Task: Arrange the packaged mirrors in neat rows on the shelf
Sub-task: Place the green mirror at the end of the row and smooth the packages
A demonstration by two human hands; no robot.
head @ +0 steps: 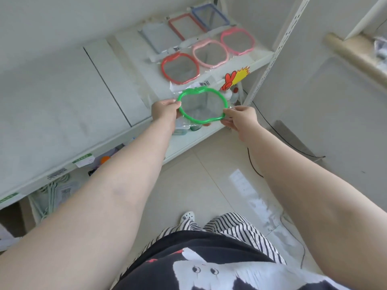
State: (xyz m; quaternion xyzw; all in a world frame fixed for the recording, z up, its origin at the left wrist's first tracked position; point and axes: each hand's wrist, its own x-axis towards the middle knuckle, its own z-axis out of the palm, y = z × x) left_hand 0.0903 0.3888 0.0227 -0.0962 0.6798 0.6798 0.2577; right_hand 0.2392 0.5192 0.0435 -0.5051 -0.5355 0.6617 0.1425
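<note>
A green-framed mirror (202,105) in clear wrap hangs in the air in front of the white shelf (125,65), just below its front edge. My left hand (165,110) grips its left rim and my right hand (240,118) pinches its right rim. On the shelf lie a red-framed mirror (180,68), two pink-framed ones (210,52) (237,40) in a row, and behind them a grey (156,36), a red rectangular (186,26) and a blue rectangular mirror (211,16).
A perforated white upright (278,45) bounds the shelf on the right. A red-and-yellow sticker (236,77) hangs on the shelf's front edge. Lower shelves hold small goods and hangers (52,191). A black cable (254,162) runs over the tiled floor.
</note>
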